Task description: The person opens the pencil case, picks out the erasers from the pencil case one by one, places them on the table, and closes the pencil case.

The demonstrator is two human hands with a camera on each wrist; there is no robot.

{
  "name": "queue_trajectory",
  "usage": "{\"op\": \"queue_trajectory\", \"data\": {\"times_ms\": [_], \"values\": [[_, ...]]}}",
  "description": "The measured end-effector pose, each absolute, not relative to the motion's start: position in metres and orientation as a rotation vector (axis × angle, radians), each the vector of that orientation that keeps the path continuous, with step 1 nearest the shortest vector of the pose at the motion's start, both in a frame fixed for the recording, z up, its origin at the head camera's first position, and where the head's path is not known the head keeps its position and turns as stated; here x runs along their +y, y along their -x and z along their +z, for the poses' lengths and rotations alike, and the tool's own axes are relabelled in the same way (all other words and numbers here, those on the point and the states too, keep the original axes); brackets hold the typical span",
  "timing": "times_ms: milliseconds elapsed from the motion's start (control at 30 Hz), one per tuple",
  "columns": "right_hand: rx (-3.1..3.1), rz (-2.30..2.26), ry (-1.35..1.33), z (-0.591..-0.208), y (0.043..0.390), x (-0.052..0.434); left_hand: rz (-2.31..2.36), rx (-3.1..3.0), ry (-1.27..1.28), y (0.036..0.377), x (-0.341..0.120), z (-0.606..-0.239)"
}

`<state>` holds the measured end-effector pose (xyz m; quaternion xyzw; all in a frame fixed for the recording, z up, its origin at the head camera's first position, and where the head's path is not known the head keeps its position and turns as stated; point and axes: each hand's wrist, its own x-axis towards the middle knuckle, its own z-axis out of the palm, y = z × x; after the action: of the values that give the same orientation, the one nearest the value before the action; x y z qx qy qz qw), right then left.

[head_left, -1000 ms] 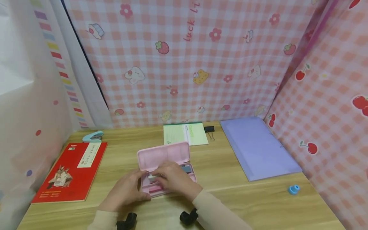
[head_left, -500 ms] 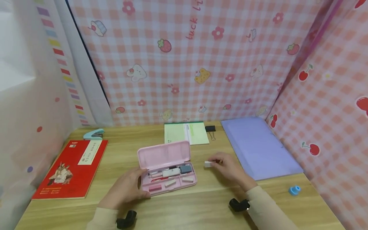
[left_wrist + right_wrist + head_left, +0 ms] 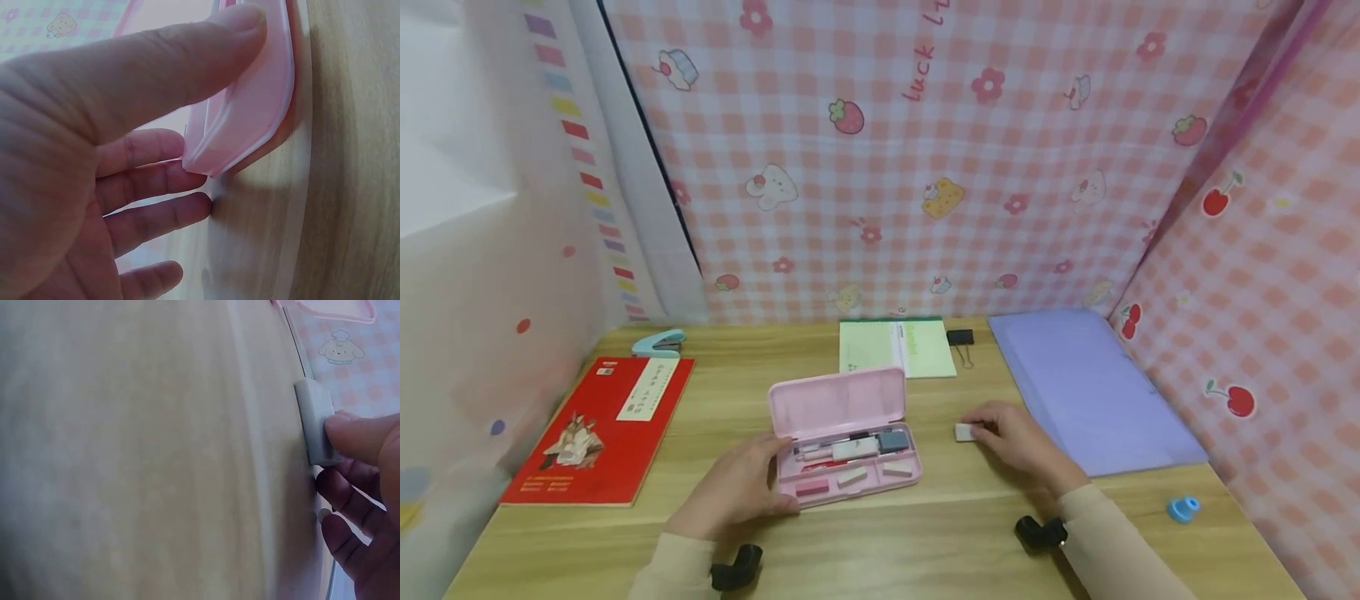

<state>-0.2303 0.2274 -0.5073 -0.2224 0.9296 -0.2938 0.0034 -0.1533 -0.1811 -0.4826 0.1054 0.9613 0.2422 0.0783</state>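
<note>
An open pink pencil case [image 3: 842, 442] lies on the wooden desk, lid raised, with pens and small erasers inside. My left hand [image 3: 737, 492] holds its left end; in the left wrist view the thumb [image 3: 187, 69] lies over the case's rim [image 3: 262, 119] and the fingers sit beneath it. My right hand [image 3: 1018, 442] is right of the case and pinches a small white eraser [image 3: 964, 432] against the desk. In the right wrist view the eraser [image 3: 314, 422] sits on the wood under the fingertips [image 3: 356, 437].
A red book [image 3: 602, 429] and a teal stapler [image 3: 658, 342] lie at the left. A green notepad [image 3: 897, 347] and a black binder clip [image 3: 961, 340] sit at the back. A lilac folder [image 3: 1090, 387] lies right, with a small blue sharpener [image 3: 1183, 507] near the front.
My right hand came out of the pencil case with the white eraser, moved right and lowered it onto the desk. The left hand stayed on the case.
</note>
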Motion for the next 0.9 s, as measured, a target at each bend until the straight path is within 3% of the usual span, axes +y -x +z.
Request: {"op": "queue_trajectory", "data": {"times_ms": [900], "values": [[2.939,-0.842,0.737,-0.5084,0.2253,0.2284,0.681,2.907,-0.315,0.1517,-0.1807,-0.4829]]}}
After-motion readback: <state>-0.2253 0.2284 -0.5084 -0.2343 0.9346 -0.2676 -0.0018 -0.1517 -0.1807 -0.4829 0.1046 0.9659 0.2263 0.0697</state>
